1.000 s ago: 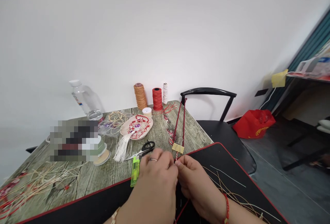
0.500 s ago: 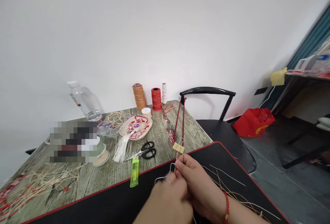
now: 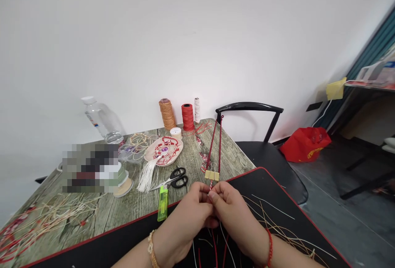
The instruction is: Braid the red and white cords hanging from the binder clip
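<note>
Left hand and right hand together, fingertips pinching red-and-white twisted cord just below yellow binder clip at 12 o'clock. Dark red cords run from clip to far bench edge. Tan strands on black mat at 3 o'clock. Green lighter at 10 o'clock, black-handled scissors at 11 o'clock.

I count two grips of mine, the left grip and the right grip, with two bracelets, one on each wrist. At my fingers is one twisted cord, held by one binder clip. The surface carries three tall thread spools, one plastic bottle, one pair of scissors, one green lighter, one oval dish and one white tassel. Beyond it stand one black chair and one red bag.
</note>
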Motion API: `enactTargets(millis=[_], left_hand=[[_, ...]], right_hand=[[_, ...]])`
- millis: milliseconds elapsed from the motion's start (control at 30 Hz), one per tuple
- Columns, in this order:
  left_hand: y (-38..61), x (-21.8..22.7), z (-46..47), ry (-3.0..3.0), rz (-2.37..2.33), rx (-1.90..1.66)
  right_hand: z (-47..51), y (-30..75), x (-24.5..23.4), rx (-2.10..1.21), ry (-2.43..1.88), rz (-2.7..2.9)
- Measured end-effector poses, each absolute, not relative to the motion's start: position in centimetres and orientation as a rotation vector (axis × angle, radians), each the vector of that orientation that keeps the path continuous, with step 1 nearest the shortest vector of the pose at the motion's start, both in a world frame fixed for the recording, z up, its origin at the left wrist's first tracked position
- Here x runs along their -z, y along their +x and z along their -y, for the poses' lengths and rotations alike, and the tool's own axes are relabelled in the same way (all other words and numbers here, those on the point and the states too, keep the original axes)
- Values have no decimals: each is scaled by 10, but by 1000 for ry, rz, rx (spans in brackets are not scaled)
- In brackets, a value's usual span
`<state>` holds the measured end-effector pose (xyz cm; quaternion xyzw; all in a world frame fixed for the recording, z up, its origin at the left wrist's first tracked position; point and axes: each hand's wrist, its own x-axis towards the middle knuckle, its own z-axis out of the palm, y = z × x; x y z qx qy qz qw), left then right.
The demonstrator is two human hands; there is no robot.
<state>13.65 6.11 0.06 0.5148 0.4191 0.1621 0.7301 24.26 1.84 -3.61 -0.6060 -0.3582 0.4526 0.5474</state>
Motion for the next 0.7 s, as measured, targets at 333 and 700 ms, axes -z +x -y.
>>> enactTargets(millis=[333,700], left_hand=[[123,5,-75,1930,-1090,-407],[120,-4,-66,2414,-1109,-275]], right_hand=[[-15,244,39,-1090,-1450,884],[-10,241,15,-1336,-1411,637]])
